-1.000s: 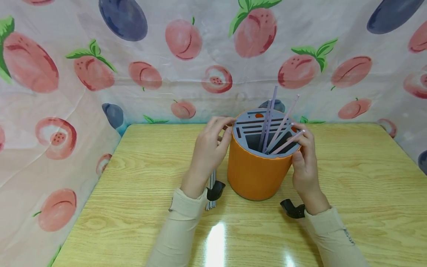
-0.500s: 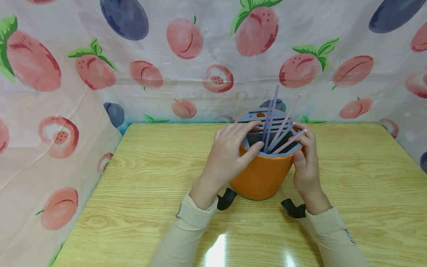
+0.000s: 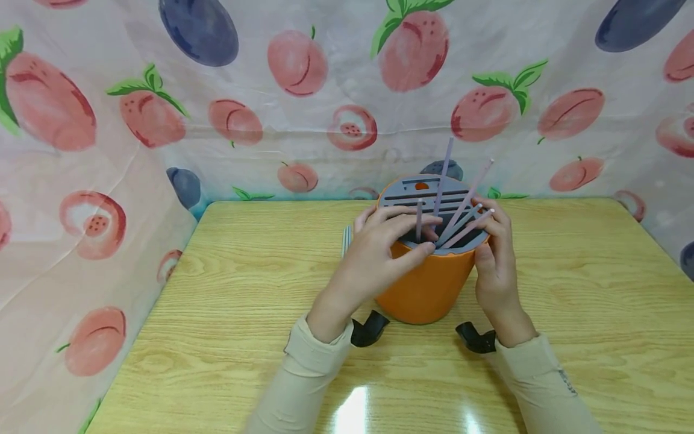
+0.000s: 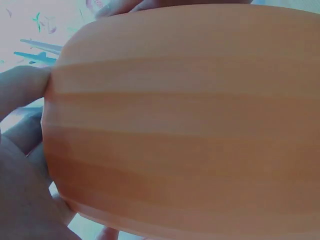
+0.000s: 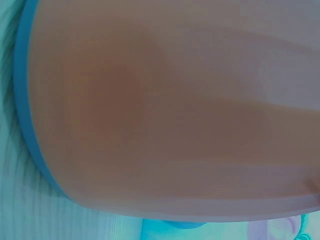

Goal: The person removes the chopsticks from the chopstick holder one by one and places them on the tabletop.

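Note:
In the head view, a round orange knife block [image 3: 425, 289] with a grey slotted top stands on the table. Several slim pink, purple and grey sticks, which look like chopsticks [image 3: 473, 185], lean in its wide front opening. My left hand [image 3: 374, 253] reaches over the block's left side, fingertips at that opening. One purple chopstick [image 3: 419, 214] stands between its thumb and index finger, with no clear pinch visible. My right hand [image 3: 497, 265] grips the block at the right rim, fingers on top and thumb against the side. Both wrist views show mostly the block's orange wall [image 4: 180, 115].
Behind my left hand, thin silvery rods [image 3: 347, 238] lie on the wooden table [image 3: 244, 289], mostly hidden. A fruit-printed cloth [image 3: 228, 169] hangs at the back and along both sides. Black camera mounts [image 3: 476, 337] sit at the wrists.
My left hand has moved right from the block's left rim to the opening with the chopsticks. One purple chopstick has shifted left and apart from the others. My right hand stays at the rim.

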`<state>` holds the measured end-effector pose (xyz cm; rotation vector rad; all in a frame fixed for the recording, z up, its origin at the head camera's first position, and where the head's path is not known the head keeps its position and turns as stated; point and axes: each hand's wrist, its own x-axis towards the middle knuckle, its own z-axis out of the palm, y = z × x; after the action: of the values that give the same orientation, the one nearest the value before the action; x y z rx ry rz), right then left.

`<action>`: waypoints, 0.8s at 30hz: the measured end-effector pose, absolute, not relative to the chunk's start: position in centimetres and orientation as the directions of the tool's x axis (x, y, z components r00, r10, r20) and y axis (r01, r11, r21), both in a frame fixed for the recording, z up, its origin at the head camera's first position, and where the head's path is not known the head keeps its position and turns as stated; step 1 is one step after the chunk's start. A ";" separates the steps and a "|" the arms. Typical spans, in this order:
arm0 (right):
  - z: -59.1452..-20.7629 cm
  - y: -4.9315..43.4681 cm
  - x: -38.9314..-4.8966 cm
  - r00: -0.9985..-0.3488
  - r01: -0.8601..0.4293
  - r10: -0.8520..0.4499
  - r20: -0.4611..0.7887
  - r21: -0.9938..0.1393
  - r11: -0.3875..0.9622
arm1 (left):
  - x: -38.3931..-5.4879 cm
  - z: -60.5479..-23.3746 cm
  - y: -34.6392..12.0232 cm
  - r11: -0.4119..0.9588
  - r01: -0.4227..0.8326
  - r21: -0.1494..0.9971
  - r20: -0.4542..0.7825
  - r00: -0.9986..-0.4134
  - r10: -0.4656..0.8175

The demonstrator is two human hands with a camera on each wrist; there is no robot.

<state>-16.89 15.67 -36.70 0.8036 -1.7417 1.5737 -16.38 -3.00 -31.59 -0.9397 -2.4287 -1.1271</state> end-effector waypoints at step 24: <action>-36.6 15.6 -16.9 -0.584 -0.810 -0.029 0.811 -0.580 0.089 | -15.7 -29.7 -5.0 0.109 0.734 0.670 0.703 -0.675 0.224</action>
<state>-16.86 15.55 -36.60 0.8307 -1.7311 1.5605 -15.68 -5.02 -29.74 -0.9305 -1.9650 -1.5919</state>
